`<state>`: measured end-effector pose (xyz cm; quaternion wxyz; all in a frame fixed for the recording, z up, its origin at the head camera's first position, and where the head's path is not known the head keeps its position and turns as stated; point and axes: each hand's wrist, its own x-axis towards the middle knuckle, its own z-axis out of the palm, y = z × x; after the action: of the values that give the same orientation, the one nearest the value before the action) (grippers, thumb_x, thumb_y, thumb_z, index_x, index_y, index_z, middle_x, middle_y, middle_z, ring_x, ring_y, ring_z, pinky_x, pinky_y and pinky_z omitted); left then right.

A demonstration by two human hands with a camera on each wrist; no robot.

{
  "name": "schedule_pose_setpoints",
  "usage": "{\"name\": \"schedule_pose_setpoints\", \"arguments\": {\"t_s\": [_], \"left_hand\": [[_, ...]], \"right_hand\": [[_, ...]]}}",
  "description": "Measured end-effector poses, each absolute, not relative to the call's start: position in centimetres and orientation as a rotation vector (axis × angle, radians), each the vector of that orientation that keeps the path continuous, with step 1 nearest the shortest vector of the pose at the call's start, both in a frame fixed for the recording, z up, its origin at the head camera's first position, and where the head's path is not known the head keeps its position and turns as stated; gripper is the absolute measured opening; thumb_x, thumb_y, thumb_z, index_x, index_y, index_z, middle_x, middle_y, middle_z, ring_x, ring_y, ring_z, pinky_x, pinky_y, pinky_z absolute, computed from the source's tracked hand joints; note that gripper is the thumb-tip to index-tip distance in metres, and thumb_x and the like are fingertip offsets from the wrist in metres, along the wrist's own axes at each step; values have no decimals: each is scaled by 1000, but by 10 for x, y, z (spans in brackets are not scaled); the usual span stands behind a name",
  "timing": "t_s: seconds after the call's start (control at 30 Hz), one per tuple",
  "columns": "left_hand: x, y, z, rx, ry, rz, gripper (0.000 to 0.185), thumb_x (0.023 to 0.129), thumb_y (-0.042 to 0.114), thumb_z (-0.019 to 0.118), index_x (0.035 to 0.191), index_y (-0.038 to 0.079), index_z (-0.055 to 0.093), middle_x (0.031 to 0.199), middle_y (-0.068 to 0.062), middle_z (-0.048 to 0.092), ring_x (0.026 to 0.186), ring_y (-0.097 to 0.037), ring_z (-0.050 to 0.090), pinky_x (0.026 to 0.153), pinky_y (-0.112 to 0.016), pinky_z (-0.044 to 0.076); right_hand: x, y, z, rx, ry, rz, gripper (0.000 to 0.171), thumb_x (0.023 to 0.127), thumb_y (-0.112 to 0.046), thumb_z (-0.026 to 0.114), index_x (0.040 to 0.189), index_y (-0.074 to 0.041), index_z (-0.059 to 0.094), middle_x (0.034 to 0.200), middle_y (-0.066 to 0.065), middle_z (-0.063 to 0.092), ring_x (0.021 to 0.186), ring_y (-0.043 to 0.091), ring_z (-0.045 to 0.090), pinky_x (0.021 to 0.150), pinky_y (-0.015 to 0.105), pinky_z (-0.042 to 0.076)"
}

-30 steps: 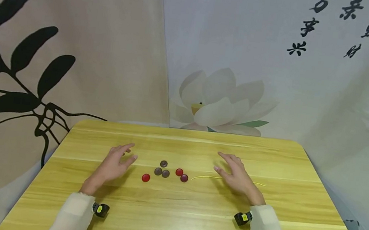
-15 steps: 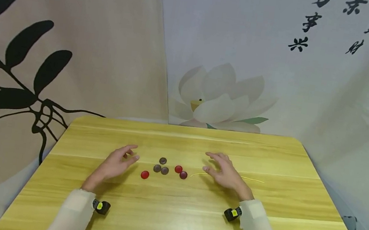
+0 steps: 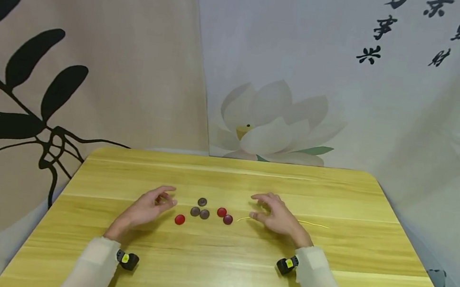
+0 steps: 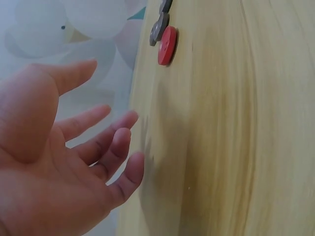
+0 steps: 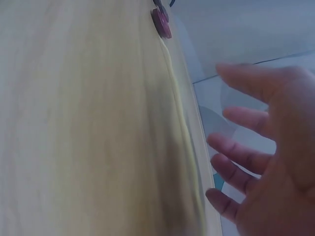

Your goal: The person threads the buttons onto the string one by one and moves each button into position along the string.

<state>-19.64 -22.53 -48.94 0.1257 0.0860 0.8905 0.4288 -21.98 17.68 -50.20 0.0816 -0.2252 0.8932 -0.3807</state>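
Left hand (image 3: 145,209) hovers over counter (image 3: 213,275), fingers loosely spread, holding nothing; red button (image 3: 179,219) just beside fingertips. Right hand (image 3: 276,216) likewise relaxed, empty, poised above yellow thread (image 3: 315,224). Other buttons (image 3: 204,214) lie between hands, within reach.

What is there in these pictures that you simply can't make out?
- Buttons, head view: too small to show any holes.
- Yellow string, head view: its middle is hidden under the right hand.
- Left wrist view: only a red button shows whole; the others are cut off by the top edge.
- Right wrist view: blurred; string detail lost.
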Motion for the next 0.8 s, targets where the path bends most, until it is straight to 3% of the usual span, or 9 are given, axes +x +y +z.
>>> {"name": "schedule_pose_setpoints", "arguments": {"t_s": [0.27, 0.57, 0.8], "left_hand": [[-197, -226, -494, 306, 2503, 1289, 50, 99, 32, 62, 139, 6, 51, 107, -8, 58, 92, -22, 49, 77, -32, 44], [-199, -225, -500, 288, 2406, 1314, 45, 98, 33, 63, 132, 5, 56, 96, -8, 53, 86, -22, 46, 74, -32, 43], [-202, -226, -499, 295, 2362, 1298, 38, 98, 30, 63, 129, 8, 60, 96, -7, 51, 88, -22, 45, 76, -34, 41]], "right_hand": [[-225, 171, -508, -814, 2590, -1124, 38, 90, -26, 74, 124, -11, 65, 108, 5, 62, 100, 23, 52, 87, 40, 44], [-229, 164, -507, -795, 2480, -1159, 28, 89, -18, 75, 115, -9, 67, 107, 4, 65, 99, 19, 55, 90, 39, 46], [-231, 163, -510, -785, 2517, -1071, 24, 89, -27, 74, 111, -17, 70, 103, 0, 62, 98, 17, 48, 89, 40, 35]]}}
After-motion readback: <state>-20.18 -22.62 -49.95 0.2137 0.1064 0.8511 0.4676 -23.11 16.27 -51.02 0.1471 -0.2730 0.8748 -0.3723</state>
